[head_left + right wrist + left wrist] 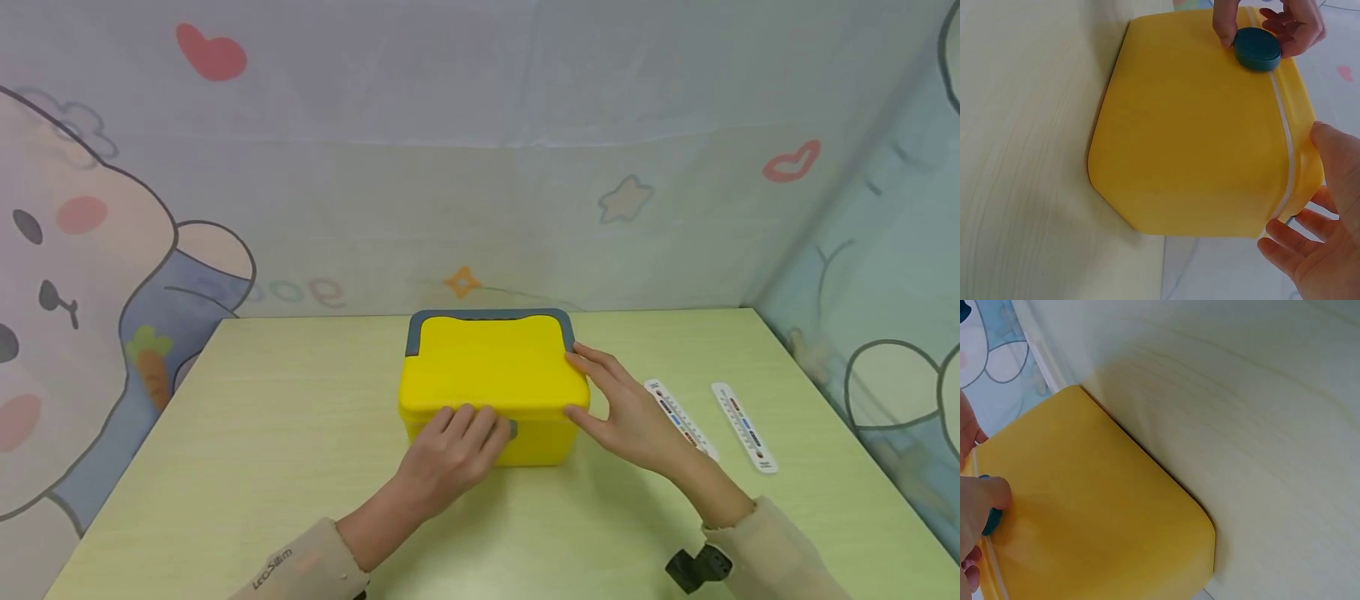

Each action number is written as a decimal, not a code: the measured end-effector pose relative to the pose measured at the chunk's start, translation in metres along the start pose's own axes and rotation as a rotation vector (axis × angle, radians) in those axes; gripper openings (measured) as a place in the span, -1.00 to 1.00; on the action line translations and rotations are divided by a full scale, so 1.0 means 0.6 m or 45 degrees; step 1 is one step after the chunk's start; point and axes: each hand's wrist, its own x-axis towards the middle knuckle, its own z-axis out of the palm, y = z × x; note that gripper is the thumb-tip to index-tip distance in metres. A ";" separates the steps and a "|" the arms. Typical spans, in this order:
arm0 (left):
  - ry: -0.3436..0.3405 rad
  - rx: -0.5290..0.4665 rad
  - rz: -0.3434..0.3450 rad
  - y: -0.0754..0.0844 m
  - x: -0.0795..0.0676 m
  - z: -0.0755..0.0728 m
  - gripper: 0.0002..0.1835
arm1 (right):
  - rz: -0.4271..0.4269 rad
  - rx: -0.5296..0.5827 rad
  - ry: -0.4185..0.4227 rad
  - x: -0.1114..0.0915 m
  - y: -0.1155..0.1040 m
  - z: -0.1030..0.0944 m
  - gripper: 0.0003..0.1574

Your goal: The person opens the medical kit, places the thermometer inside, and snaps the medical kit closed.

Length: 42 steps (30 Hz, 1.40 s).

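Observation:
A yellow storage box (491, 367) with a closed lid and a dark grey handle (487, 314) folded at its back stands on the table. My left hand (453, 458) is at the front of the box, fingers curled over the lid's edge. Its thumb is against the round dark green latch (1257, 49), best seen in the right wrist view. My right hand (630, 412) touches the lid's right side with spread, fairly straight fingers. In the right wrist view, the right thumb (1329, 140) lies on the lid's front edge. The inside of the box is hidden.
Two white thermometer strips (745, 427) lie on the pale wooden table (300, 400), to the right of the box; my right forearm partly covers the nearer strip (678, 417). A printed cloth (480, 208) hangs behind the table, with more cloth at the sides.

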 end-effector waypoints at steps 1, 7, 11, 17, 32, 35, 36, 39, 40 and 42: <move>0.000 -0.003 -0.001 0.000 0.000 -0.001 -0.81 | -0.003 0.000 0.004 0.000 0.000 0.000 -0.18; -0.005 -0.032 -0.031 0.001 0.001 -0.009 -0.80 | -0.014 -0.006 0.020 0.000 0.001 0.001 -0.19; -0.011 -0.047 -0.055 0.001 0.002 -0.016 -0.79 | -0.013 -0.005 0.015 0.000 0.000 0.001 -0.19; -0.038 -0.047 -0.081 0.000 0.008 -0.027 -0.77 | -0.024 -0.004 0.026 0.000 0.000 0.001 -0.19; 0.021 -0.155 -0.111 -0.003 0.011 -0.043 -0.66 | -0.024 0.001 0.025 0.000 0.000 0.002 -0.19; 0.015 -0.169 -0.111 -0.003 0.010 -0.046 -0.65 | -0.025 -0.001 0.025 0.000 0.000 0.003 -0.19; 0.007 -0.176 -0.111 -0.003 0.010 -0.048 -0.65 | -0.025 -0.001 0.024 0.000 -0.001 0.003 -0.19; -0.019 -0.212 -0.119 -0.001 0.009 -0.052 -0.64 | -0.018 -0.002 0.020 0.000 -0.001 0.003 -0.19; -0.035 -0.226 -0.123 0.000 0.009 -0.053 -0.63 | -0.013 -0.002 0.018 0.000 -0.001 0.002 -0.19; -0.053 -0.245 -0.130 0.002 0.007 -0.055 -0.63 | -0.005 -0.001 0.015 0.000 -0.002 0.002 -0.19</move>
